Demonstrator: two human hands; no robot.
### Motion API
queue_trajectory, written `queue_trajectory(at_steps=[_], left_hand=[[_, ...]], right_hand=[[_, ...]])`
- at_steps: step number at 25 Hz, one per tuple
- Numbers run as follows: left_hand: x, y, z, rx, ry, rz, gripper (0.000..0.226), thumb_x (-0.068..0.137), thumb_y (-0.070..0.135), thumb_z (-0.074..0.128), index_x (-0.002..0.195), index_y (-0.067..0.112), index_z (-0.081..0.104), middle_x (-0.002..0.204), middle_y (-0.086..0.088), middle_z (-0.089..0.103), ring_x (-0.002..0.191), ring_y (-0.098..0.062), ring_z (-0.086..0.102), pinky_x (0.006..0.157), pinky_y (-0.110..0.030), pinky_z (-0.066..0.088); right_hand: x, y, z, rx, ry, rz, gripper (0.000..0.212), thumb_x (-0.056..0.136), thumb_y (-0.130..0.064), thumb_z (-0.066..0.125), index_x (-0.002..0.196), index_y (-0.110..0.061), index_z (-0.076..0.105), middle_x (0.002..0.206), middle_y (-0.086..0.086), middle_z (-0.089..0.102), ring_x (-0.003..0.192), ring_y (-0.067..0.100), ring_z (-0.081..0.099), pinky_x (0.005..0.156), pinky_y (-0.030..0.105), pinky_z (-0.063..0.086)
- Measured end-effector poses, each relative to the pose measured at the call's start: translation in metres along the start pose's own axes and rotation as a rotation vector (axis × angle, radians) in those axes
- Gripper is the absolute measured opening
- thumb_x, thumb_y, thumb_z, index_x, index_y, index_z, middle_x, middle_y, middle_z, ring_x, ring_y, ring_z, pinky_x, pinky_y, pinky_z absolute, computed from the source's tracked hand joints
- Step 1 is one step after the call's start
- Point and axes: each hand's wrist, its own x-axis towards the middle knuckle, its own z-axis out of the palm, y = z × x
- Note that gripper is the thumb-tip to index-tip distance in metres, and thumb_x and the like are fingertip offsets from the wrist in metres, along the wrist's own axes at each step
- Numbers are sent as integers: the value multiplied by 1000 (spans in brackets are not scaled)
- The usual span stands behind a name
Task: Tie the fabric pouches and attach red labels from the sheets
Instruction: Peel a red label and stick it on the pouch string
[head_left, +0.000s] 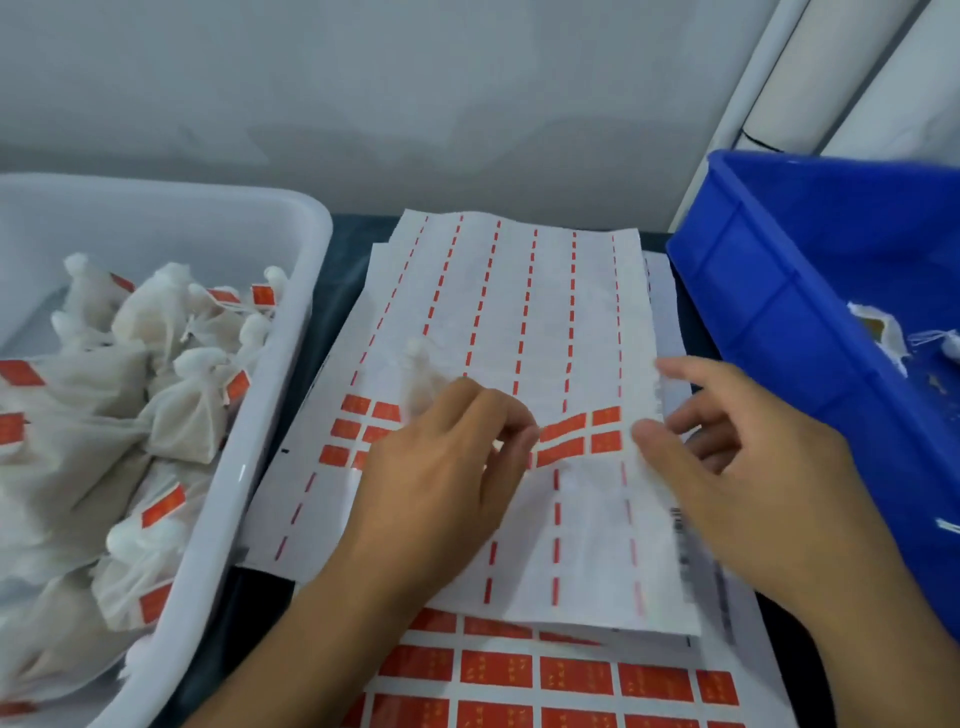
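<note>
A mostly peeled label sheet (519, 312) lies in the middle of the dark table, with a few rows of red labels (605, 428) left across it. My left hand (447, 467) hovers over those rows with its fingers curled. It holds a small white fabric pouch (420, 371), whose tied top sticks up past the knuckles. My right hand (737, 457) is at the sheet's right edge, thumb on top of the paper and fingers at or under the edge. The sheet buckles slightly between the two hands.
A white tub (291, 332) on the left holds several tied pouches with red labels (163, 506). A blue crate (769, 291) on the right holds loose pouches (883, 327). A full sheet of red labels (571, 675) lies under the top sheet, near me. A wall stands behind.
</note>
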Motion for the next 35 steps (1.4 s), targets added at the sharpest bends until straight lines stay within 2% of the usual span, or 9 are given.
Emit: queue_trajectory(at_steps=[5, 8, 10, 13, 17, 20, 24, 29, 35], left_hand=[[2, 2, 1, 27, 0, -1, 29, 99, 51, 44, 108, 33, 65, 106, 16, 64, 76, 0, 56, 66, -18, 57], [7, 0, -1, 40, 40, 36, 25, 100, 43, 50, 104, 27, 69, 100, 11, 67, 72, -3, 59, 62, -19, 57], [9, -1, -1, 65, 52, 121, 16, 101, 34, 59, 101, 23, 71, 94, 8, 68, 69, -5, 61, 58, -17, 53], [8, -5, -1, 92, 74, 192, 8, 95, 27, 70, 98, 20, 72, 90, 6, 68, 66, -5, 60, 56, -12, 44], [11, -13, 0, 55, 54, 222, 16, 100, 38, 61, 102, 25, 71, 96, 11, 67, 73, -1, 60, 58, -15, 51], [17, -19, -3, 23, 144, -4, 29, 101, 57, 46, 121, 40, 59, 123, 18, 57, 104, 2, 54, 81, -15, 52], [30, -44, -3, 50, 86, -446, 53, 99, 56, 50, 147, 49, 27, 157, 14, 30, 140, -11, 40, 110, -39, 49], [42, -57, 1, 98, 67, -502, 41, 101, 52, 51, 140, 43, 46, 135, 13, 62, 110, -12, 64, 95, -35, 59], [38, -42, -2, -103, 83, -482, 24, 98, 43, 60, 117, 52, 50, 109, 27, 66, 81, -3, 69, 73, -22, 63]], right_hand=[[0, -22, -1, -309, 137, -150, 63, 84, -55, 71, 142, -45, 48, 128, -16, 47, 113, 8, 51, 87, 29, 47], [6, -37, -2, -87, -181, -117, 46, 86, -63, 61, 128, -65, 44, 102, -31, 64, 93, -6, 63, 77, 14, 50], [14, -38, 8, 85, -340, -114, 26, 89, -57, 64, 111, -63, 53, 92, -30, 69, 86, -7, 68, 69, 16, 56], [19, -33, 21, 220, -309, -110, 13, 90, -43, 72, 100, -47, 65, 90, -24, 74, 82, -1, 72, 73, 23, 62], [22, -21, 33, 327, -271, -63, 10, 87, -35, 78, 93, -38, 70, 86, -20, 76, 78, 3, 75, 71, 22, 63], [21, -15, 39, 479, -163, -24, 13, 84, -43, 75, 90, -31, 73, 84, -13, 78, 77, 10, 76, 67, 26, 64], [14, -10, 45, 591, -43, 46, 41, 68, -56, 70, 88, -20, 72, 78, -7, 78, 71, 15, 76, 61, 24, 62], [16, -9, 48, 574, -18, 47, 33, 69, -46, 74, 87, -19, 69, 78, -12, 77, 71, 12, 76, 60, 22, 60], [18, -4, 52, 563, -11, 27, 30, 70, -44, 74, 88, -20, 70, 77, -12, 77, 71, 12, 76, 66, 29, 64]])
